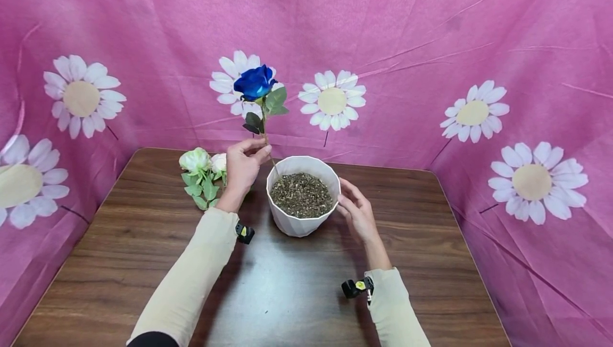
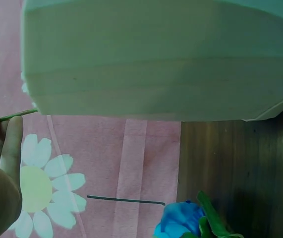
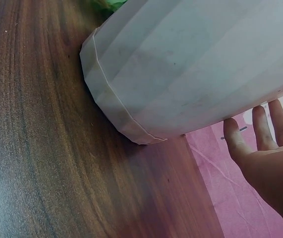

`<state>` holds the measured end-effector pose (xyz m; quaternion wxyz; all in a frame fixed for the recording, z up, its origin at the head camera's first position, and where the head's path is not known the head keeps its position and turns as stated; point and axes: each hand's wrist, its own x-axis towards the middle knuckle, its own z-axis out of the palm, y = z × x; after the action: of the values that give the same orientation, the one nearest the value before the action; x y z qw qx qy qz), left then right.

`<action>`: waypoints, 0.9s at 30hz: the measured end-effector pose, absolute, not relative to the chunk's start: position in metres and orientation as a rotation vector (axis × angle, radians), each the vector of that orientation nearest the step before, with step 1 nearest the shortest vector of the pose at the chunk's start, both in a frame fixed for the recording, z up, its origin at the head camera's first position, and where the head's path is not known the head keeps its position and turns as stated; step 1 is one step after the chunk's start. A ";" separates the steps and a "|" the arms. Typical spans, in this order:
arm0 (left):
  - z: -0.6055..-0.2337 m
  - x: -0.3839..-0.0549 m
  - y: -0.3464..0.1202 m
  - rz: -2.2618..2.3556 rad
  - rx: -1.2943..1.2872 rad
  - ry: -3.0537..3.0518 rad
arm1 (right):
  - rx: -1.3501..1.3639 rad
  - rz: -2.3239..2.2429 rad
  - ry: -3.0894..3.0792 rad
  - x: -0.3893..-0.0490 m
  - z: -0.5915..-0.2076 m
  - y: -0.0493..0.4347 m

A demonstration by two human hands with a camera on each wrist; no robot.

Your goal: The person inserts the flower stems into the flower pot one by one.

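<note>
My left hand [image 1: 242, 168] pinches the thin stem of a blue artificial rose [image 1: 255, 82], whose bloom points up. The stem's lower end reaches the left inner rim of a white faceted flowerpot [image 1: 298, 225]. Brown, crumbly soil [image 1: 301, 196] fills the pot. On the pot's right side, the fingertips of my right hand [image 1: 359, 214] touch the wall near the rim, its fingers extended in the right wrist view. In the left wrist view, the hand [image 2: 1, 178] grips the greenish stem [image 2: 18, 115] beside the pot wall [image 2: 131, 64].
Left of the pot lie a pale green flower [image 1: 195, 160] and a pinkish-white flower [image 1: 218, 163] with leaves, partly behind my left hand. Another blue flower [image 2: 181, 220] shows low in the left wrist view. Pink cloth [image 1: 383, 17] with printed daisies surrounds the wooden table [image 1: 421, 219].
</note>
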<state>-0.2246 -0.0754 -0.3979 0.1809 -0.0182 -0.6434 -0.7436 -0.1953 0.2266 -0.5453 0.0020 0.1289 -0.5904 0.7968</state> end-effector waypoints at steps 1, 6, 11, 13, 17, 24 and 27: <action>-0.399 -0.225 -0.075 -2.078 -0.056 -1.844 | 0.403 2.499 -1.854 -0.196 -0.546 0.227; -0.407 -0.227 -0.072 -1.992 -0.102 -1.970 | 0.434 2.526 -1.809 -0.183 -0.521 0.217; -0.411 -0.229 -0.070 -1.917 -0.134 -2.030 | 0.355 2.504 -1.856 -0.175 -0.505 0.209; -0.411 -0.229 -0.070 -1.936 -0.131 -2.029 | 0.349 2.505 -1.858 -0.175 -0.504 0.208; -0.412 -0.230 -0.070 -1.960 -0.124 -2.033 | 0.391 2.495 -1.858 -0.185 -0.523 0.216; -0.416 -0.233 -0.071 -1.836 -0.156 -2.113 | 0.364 2.533 -1.819 -0.194 -0.544 0.223; -0.417 -0.234 -0.070 -1.795 -0.187 -2.127 | 0.346 2.539 -1.826 -0.196 -0.547 0.225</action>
<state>-0.2339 -0.0699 -0.4172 0.1751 -0.0662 -0.7507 -0.6335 -0.1964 0.2249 -0.5470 -0.0022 0.1101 -0.5803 0.8069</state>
